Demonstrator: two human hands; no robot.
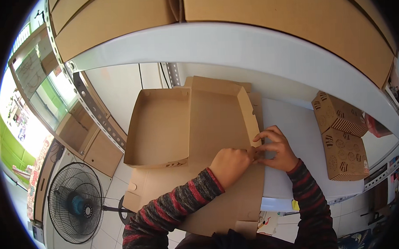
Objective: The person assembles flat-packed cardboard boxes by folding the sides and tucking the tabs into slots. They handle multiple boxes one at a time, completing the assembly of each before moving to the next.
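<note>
A brown cardboard box (158, 126) lies unfolded in front of me, its tray part on the left with walls upright. The lid part (217, 119) spreads to the right, with its right side wall (247, 109) raised. At that wall's near corner, my left hand (231, 166) is closed with its fingertips on the cardboard. My right hand (277, 150) curls its fingers and thumb round the same corner from the right. The fingertips of both hands meet there and partly hide the corner. Flat cardboard sheets (224, 211) lie underneath the box.
Large cartons (270, 8) fill the shelf whose white edge (231, 33) crosses above the work. On the white surface at the right stand printed brown boxes (345, 154). A black standing fan (77, 203) is at the left, near a metal shelf post (93, 110).
</note>
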